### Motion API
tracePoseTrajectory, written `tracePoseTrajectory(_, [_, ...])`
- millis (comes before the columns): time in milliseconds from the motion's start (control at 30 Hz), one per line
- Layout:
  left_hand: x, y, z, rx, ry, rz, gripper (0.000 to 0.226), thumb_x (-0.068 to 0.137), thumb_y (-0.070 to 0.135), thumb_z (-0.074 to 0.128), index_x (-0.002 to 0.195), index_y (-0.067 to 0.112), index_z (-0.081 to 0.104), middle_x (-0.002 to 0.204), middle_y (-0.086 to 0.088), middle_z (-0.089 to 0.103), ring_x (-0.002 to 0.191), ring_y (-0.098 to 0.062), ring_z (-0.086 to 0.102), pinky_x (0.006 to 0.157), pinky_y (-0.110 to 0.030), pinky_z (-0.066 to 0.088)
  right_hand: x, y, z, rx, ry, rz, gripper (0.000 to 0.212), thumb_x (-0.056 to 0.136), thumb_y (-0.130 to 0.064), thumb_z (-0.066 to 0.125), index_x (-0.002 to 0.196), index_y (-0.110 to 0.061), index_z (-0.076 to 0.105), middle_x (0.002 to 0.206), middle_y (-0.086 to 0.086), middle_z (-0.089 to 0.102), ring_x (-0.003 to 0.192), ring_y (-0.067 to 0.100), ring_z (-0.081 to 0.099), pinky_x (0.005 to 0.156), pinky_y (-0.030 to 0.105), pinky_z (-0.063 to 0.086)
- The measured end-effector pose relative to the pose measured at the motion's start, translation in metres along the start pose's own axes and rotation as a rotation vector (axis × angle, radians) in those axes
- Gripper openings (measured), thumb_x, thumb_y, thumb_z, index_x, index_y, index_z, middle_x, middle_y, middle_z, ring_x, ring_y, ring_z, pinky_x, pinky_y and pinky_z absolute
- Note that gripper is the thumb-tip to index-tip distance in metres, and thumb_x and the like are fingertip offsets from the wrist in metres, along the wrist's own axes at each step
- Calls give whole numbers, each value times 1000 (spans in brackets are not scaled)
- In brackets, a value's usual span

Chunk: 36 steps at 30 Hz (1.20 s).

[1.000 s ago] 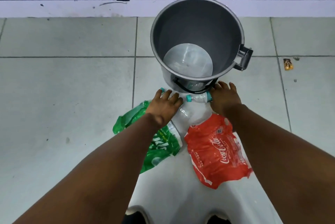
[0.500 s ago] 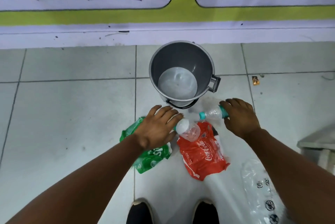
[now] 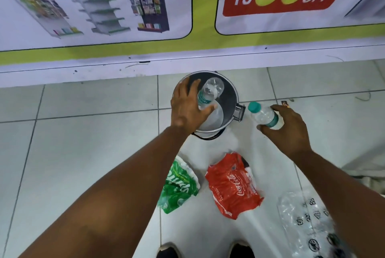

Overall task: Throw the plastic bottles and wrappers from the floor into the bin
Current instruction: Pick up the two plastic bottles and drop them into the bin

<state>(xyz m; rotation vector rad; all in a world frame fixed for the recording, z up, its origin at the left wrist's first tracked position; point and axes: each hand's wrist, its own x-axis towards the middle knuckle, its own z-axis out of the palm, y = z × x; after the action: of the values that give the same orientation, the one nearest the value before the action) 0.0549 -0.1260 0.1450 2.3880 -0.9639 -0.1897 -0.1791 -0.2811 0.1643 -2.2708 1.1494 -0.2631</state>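
A grey round bin stands on the tiled floor by the wall. My left hand holds a clear plastic bottle over the bin's mouth, base pointing away from me. My right hand grips a second clear bottle with a teal cap, just right of the bin's handle. On the floor near my feet lie a green Sprite wrapper, a red Coca-Cola wrapper and a clear plastic wrapper with black symbols.
An advertising banner covers the wall behind the bin. A small brown scrap lies on the floor right of the bin. My shoes show at the bottom edge. A pale metal object sits at the right edge.
Both hands have lifted their bottles from the floor. The left one has moved up over the bin's mouth, the right one up beside the bin's handle. The view has tilted up toward the wall.
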Motion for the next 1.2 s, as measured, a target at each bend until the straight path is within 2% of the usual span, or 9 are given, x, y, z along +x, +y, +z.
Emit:
tracePoseTrajectory(167, [-34,-24,4,31,-76,-39,92,74,58,73,148,21,31,155,-10,30,140,-30,27,112,-49,33,-4,1,14,50,-33,54,64,72,-28,85,129,-18,56,128,6,62,119,29,53,98,37,41])
tracePoseTrajectory(333, [-48,-64,-16,97,-57,-114,91,77,60,69,148,22,28,156,-12,28,141,-31,24,110,-51,33,5,-18,29,124,-62,20,57,75,-26,82,125,-17,55,123,5,62,105,16,56,90,29,43])
tracePoseTrajectory(533, [-54,-83,-33,94,12,-179,79,86,54,62,149,19,28,156,-12,29,141,-31,25,110,-52,33,57,-72,57,204,-62,-39,52,69,-30,81,115,-22,58,109,-1,68,98,17,63,84,33,52])
tracePoseTrajectory(700, [-69,-89,-39,108,-3,-177,71,91,46,59,148,18,29,156,-12,30,141,-30,26,111,-50,32,86,-115,71,319,-90,-19,52,66,-33,82,112,-26,61,100,-15,66,94,4,62,71,3,42])
tracePoseTrajectory(767, [-79,-94,-39,116,-14,-183,70,91,45,59,148,19,29,156,-12,30,141,-29,26,111,-50,32,88,-120,75,328,-96,-19,68,64,-36,85,124,-26,56,120,-12,64,110,5,58,81,4,38])
tracePoseTrajectory(867, [-92,-101,-40,126,-26,-194,70,91,46,58,149,19,27,156,-11,30,141,-29,26,112,-50,32,78,-117,77,312,-86,-6,91,63,-36,88,141,-26,42,144,-6,51,129,9,47,100,19,37])
tracePoseTrajectory(1000, [-106,-102,-40,141,-43,-196,71,91,47,58,149,20,27,156,-11,30,141,-29,26,112,-50,32,48,-98,74,229,-66,-32,89,69,-34,85,145,-23,39,147,-3,47,132,13,45,102,18,34])
tracePoseTrajectory(1133, [-118,-97,-39,176,-85,-184,71,92,49,56,150,20,26,158,-10,28,142,-29,25,112,-50,32,12,-70,64,177,-29,-122,80,75,-34,81,143,-21,40,147,1,47,129,13,45,97,6,32])
tracePoseTrajectory(1200, [-123,-95,-38,190,-107,-145,71,92,48,56,149,19,27,157,-11,28,142,-30,26,112,-50,31,-4,-54,61,107,-32,-166,78,77,-35,79,142,-21,40,148,4,46,133,20,44,106,21,37])
